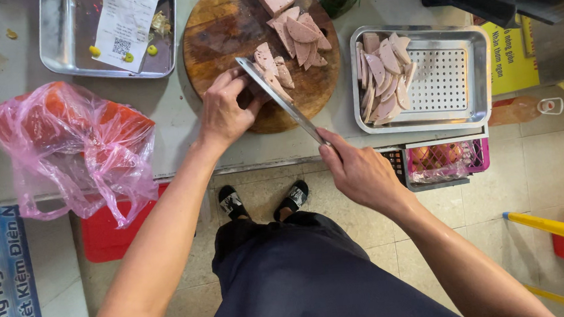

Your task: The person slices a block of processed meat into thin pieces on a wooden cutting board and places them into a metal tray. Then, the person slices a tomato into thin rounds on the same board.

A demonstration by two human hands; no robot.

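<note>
My right hand (362, 171) is clamped on the knife (281, 100) handle — blade angled over the round wooden board (218, 29). My left hand (223, 111) pinches the pink sausage piece (273, 68) there, fingers curled together, beside cut slices (302, 36).

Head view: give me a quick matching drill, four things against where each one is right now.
Things:
1. knife
2. perforated metal tray
3. pink plastic bag
4. paper slip

Places:
A. in the flat steel tray at the top left
B. in the right hand, blade over the round board
C. right of the board, holding slices
D. left of the left hand

Pairs: 1-B, 2-C, 3-D, 4-A
</note>
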